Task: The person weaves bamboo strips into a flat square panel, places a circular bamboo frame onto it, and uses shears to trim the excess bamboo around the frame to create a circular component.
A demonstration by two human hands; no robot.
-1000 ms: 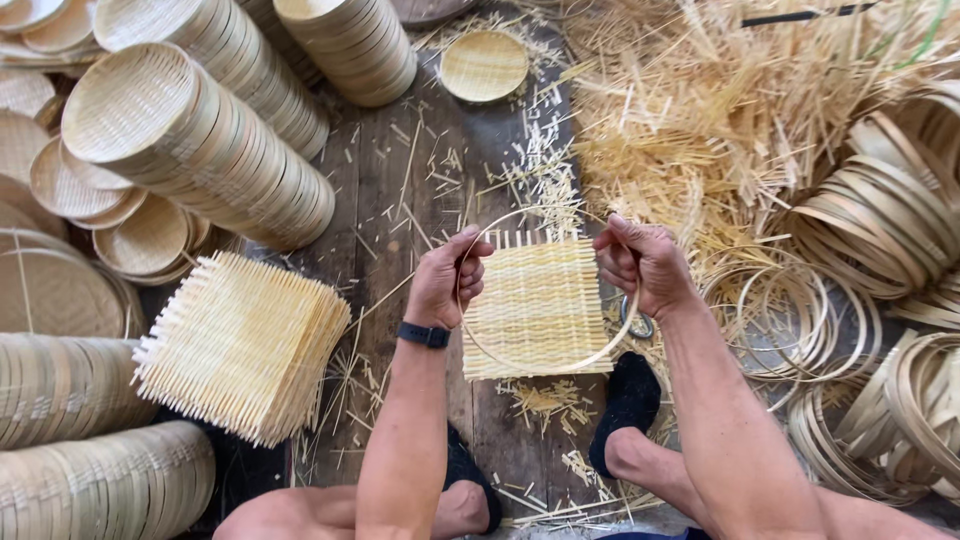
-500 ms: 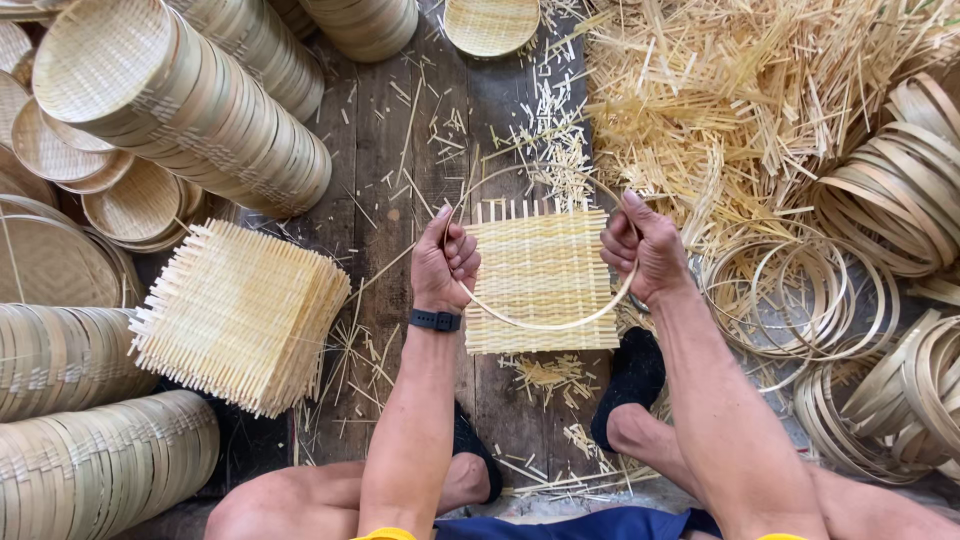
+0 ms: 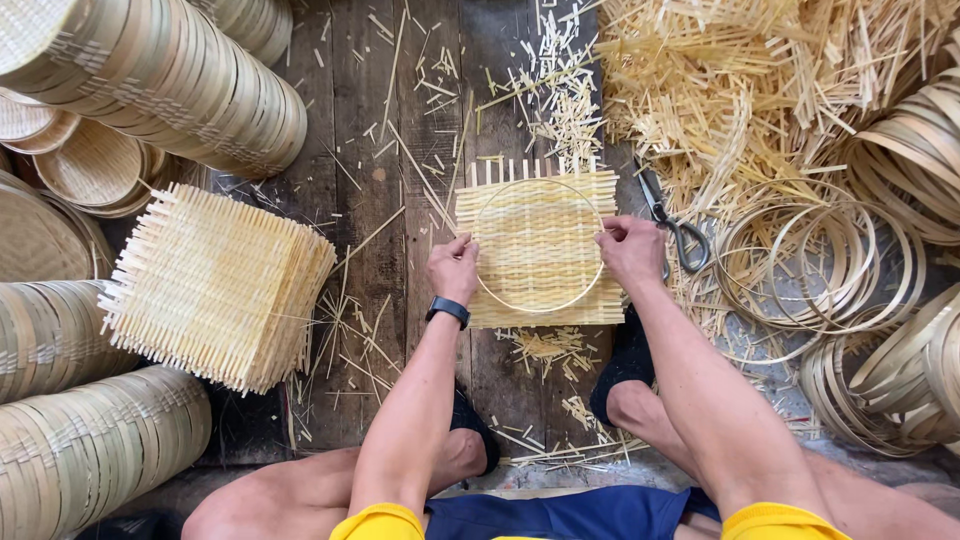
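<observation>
Head view looking down at a person seated on a dark plank floor (image 3: 400, 120), knees apart.

Square pale woven bamboo mat (image 3: 538, 250) lies flat on the floor between the feet, loose strip ends sticking out along its far edge. Thin round bamboo hoop (image 3: 540, 305) sits on top of the mat, roughly centred, so the weave fills the ring on all sides.

Left hand (image 3: 454, 268), with a black wristband, is closed in a pinch on the hoop's left side where it meets the mat edge. Right hand (image 3: 630, 250) is closed the same way on the hoop's right side. The 2 grips sit opposite each other, which looks like it keeps the ring pressed flat and stops it sliding off centre. Whether the fingers also catch the mat underneath cannot be told.

Metal scissors with dark handles (image 3: 672, 225) lie just beside the right hand, within easy reach, touching the mat's right edge or nearly.

Left of the mat, apart from it: a tilted stack of square woven bamboo mats (image 3: 215, 285), same kind, close to the left arm. Behind and around that: long stacks of finished round woven bamboo trays (image 3: 170, 90) lying on their sides.

Right side: a heap of loose bamboo strips and offcuts (image 3: 780, 90), and coils of bamboo hoop rings (image 3: 810, 265), near the right hand.
</observation>
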